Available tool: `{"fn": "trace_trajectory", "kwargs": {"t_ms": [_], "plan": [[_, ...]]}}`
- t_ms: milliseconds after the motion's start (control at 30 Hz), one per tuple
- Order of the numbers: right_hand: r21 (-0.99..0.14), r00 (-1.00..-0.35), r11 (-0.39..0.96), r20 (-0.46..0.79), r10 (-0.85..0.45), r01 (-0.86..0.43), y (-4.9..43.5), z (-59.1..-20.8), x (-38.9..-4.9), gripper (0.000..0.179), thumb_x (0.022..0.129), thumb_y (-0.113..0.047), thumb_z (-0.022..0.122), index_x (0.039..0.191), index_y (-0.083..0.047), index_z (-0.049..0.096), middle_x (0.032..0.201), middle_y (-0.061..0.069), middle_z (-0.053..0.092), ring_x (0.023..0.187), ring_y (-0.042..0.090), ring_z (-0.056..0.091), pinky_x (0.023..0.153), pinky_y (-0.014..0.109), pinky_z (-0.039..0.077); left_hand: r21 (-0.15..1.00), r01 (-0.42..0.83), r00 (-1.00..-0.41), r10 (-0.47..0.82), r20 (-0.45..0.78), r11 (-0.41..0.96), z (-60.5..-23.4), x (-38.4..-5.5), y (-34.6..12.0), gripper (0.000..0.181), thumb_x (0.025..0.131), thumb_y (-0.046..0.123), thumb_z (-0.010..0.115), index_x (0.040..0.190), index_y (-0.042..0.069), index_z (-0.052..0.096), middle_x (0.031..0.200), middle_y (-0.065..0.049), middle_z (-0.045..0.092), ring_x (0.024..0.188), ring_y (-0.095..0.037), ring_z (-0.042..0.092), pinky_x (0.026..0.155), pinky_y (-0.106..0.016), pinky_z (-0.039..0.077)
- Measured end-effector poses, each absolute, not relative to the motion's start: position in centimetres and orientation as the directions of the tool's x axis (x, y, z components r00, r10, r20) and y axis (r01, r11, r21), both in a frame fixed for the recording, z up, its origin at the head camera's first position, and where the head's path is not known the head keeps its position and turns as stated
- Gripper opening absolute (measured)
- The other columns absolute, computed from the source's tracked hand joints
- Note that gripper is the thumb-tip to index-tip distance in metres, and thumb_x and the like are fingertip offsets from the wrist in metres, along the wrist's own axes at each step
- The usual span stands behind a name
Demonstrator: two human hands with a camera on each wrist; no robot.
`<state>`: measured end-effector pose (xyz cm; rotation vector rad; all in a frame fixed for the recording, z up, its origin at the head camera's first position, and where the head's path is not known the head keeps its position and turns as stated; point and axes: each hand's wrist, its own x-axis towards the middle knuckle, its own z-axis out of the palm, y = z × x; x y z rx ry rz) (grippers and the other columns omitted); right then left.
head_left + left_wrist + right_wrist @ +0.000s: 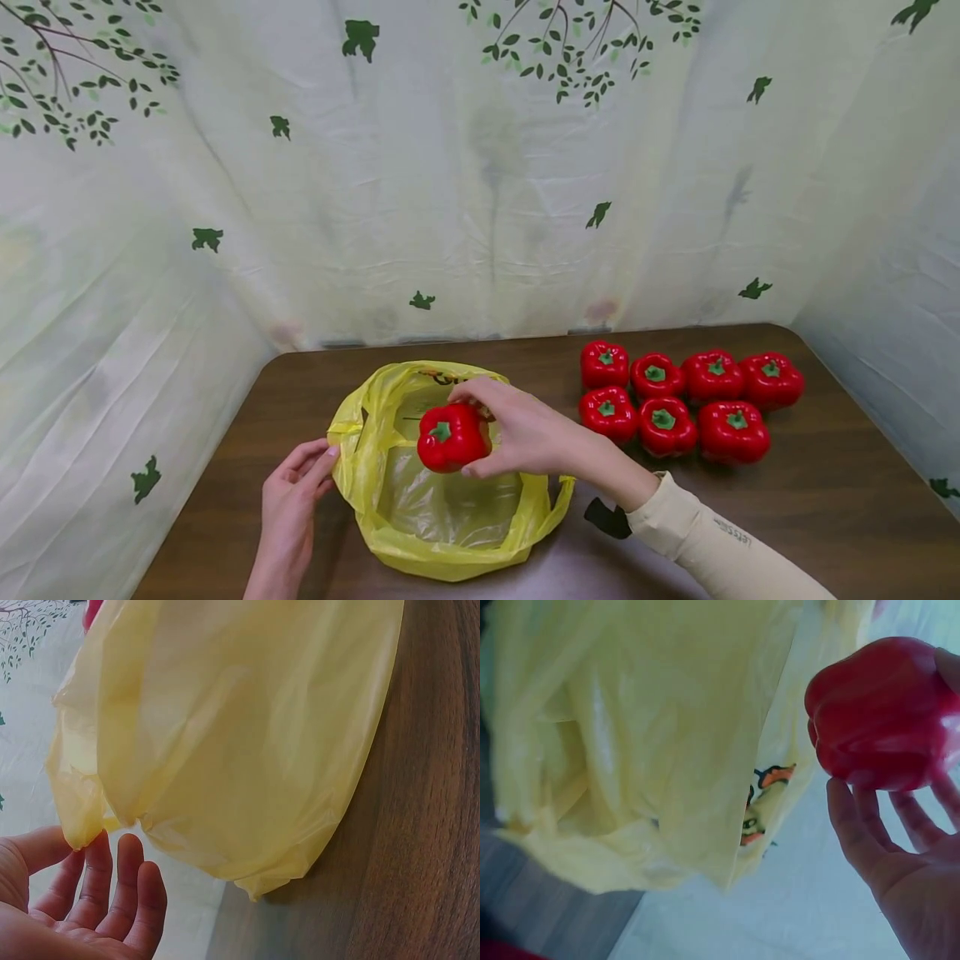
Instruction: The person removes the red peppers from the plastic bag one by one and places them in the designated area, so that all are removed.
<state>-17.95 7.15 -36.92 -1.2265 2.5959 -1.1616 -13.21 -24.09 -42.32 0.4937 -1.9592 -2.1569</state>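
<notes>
A yellow plastic bag (450, 567) stands on the table with its mouth spread wide. My left hand (291, 500) pinches the bag's left rim between thumb and fingers; in the left wrist view the thumb and fingertips of that hand (90, 892) meet at a corner of the bag (247, 750). Over the mouth, my right hand (517, 429) grips a red bell pepper (448, 440) with a green stem. The right wrist view shows the pepper (881, 712) between the thumb and fingers of the hand (915, 877), beside the bag's side (645, 750).
Several red bell peppers (666, 425) sit in two rows at the right of the brown wooden table (840, 492). A pale cloth (465, 183) with leaf patterns hangs behind and at both sides. A small black piece (607, 518) shows beneath the right sleeve's cuff.
</notes>
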Motion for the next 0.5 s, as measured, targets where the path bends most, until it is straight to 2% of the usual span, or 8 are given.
{"fn": "trace_trajectory", "kwargs": {"t_ms": [267, 500], "plan": [[-0.696, -0.726, 0.389, 0.277, -0.63, -0.603, 9.8, -36.6, -16.4, 0.071, 0.073, -0.026, 0.086, 0.132, -0.025, 0.047, 0.121, -0.014, 0.051, 0.108, 0.006, 0.055, 0.087, 0.026, 0.052, 0.989, -0.095, -0.926, -0.355, -0.128, -0.109, -42.3, -13.3, -24.1, 0.013, 0.09, 0.017, 0.075, 0.099, 0.009, 0.07, 0.087, 0.003, 0.069, 0.078, -0.009, 0.065, 0.067, -0.024, 0.054], [-0.739, -0.755, 0.365, 0.286, -0.59, -0.566, 12.1, -36.5, -15.1, 0.071, 0.073, -0.018, 0.085, 0.131, -0.027, 0.045, 0.123, -0.016, 0.051, 0.11, 0.006, 0.055, 0.089, 0.034, 0.053, 0.989, -0.099, -0.929, -0.346, -0.13, -0.108, -42.4, -13.3, -24.0, 0.014, 0.09, 0.017, 0.074, 0.1, 0.008, 0.069, 0.088, 0.002, 0.069, 0.079, -0.009, 0.065, 0.068, -0.024, 0.054]]}}
